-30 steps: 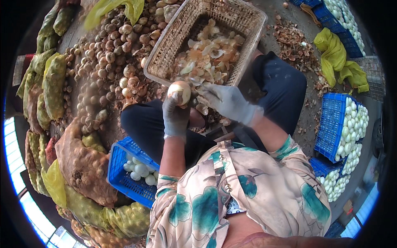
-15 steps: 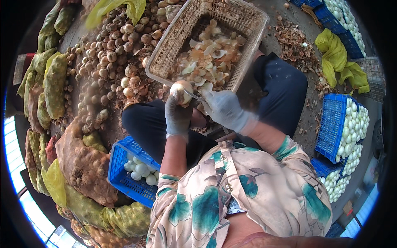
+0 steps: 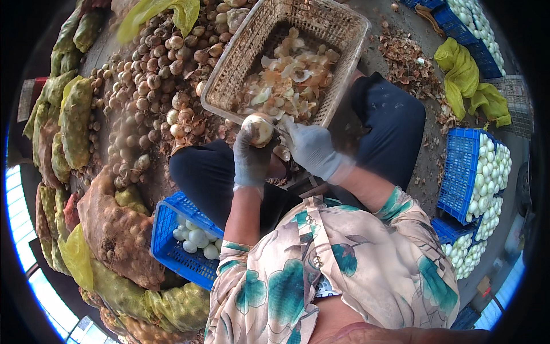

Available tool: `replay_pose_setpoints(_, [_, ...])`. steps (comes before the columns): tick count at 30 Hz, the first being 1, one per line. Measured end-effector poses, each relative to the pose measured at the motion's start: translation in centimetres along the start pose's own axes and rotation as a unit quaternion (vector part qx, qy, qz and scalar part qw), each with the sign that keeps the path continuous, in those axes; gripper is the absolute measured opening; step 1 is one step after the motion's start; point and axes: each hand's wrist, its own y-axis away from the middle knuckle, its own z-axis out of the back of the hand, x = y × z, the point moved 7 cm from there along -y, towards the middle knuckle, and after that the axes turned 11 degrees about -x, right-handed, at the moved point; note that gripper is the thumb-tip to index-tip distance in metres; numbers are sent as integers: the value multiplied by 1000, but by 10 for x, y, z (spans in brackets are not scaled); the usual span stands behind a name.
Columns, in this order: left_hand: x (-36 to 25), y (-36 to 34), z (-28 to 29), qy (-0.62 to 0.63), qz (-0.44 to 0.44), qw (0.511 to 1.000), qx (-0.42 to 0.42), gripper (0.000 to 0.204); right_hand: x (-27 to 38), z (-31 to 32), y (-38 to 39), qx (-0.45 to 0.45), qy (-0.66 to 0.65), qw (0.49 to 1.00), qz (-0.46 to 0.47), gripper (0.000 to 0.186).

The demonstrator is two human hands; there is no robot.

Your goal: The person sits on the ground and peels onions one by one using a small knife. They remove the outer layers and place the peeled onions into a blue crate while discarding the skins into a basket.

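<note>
A partly peeled onion (image 3: 259, 131) sits in my gloved left hand (image 3: 250, 163), whose fingers wrap round it from below. My gloved right hand (image 3: 311, 148) is closed on a small knife (image 3: 279, 129), and little of its blade shows beside the onion. Just beyond both hands stands a dirty, pale plastic crate (image 3: 226, 107) with onion skins (image 3: 298, 73) in it. A loose bit of onion peel (image 3: 282, 152) shows below the knife, between my hands.
Unpeeled onions (image 3: 154, 80) spread over the floor at the left, beside full mesh sacks (image 3: 120, 229). A blue crate (image 3: 183, 261) with peeled onions is by my left elbow. More blue crates (image 3: 458, 172) stand at the right, near a yellow net bag (image 3: 461, 74).
The onion has turned in my left hand and moved slightly right and down, showing more of its pale, peeled side. My right hand has shifted slightly, and less of the blade shows.
</note>
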Motion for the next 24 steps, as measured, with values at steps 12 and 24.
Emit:
replay_pose_setpoints(12, [-7, 3, -14, -107, -101, 989, -12, 57, -37, 0, -2, 139, -435, 784, -421, 29])
replay_pose_setpoints(24, [-11, 20, -39, -315, -148, 937, 1, 66, -27, 7, -23, -42, -188, 971, -139, 11])
